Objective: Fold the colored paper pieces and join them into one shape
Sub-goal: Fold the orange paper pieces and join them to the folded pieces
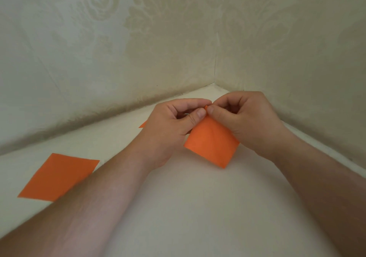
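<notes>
Both hands work one orange paper piece (212, 143) held above the white tabletop (198, 207): the left hand (174, 126) and right hand (247, 122) pinch its top corner together. Folding seems just begun; next, align the corners and crease. Another orange sheet (59, 176) lies flat at left, untouched.

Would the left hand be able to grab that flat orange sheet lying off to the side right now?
Probably, but not at once: the left hand pinches the held orange paper. Nothing blocks the flat orange sheet beside that forearm.
</notes>
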The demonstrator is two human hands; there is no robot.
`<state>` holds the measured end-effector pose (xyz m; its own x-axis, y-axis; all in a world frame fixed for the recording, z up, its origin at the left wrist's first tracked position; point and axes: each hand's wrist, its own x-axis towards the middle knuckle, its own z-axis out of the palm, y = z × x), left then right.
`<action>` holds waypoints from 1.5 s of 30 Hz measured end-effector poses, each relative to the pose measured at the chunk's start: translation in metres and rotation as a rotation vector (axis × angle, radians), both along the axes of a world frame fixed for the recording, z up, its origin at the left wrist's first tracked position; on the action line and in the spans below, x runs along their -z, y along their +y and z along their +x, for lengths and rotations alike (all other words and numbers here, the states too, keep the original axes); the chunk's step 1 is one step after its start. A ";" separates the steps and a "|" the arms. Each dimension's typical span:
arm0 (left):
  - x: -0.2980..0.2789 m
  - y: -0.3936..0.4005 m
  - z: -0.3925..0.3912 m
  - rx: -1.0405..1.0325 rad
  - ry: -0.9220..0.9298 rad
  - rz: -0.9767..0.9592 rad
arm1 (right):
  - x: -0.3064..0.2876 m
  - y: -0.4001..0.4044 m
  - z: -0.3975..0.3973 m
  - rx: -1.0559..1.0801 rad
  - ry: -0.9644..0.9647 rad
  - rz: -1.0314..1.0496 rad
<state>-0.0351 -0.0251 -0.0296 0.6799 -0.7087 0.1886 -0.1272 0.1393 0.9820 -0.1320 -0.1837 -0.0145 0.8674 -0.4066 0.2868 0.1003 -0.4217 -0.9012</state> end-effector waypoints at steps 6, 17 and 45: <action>0.000 0.000 0.000 -0.003 0.002 -0.015 | -0.001 0.001 0.000 -0.024 -0.031 0.018; -0.002 -0.001 -0.001 -0.037 0.029 -0.072 | -0.007 0.001 -0.004 -0.041 -0.110 0.027; -0.006 0.001 -0.005 -0.066 0.045 -0.042 | -0.019 0.000 -0.012 -0.064 -0.095 0.188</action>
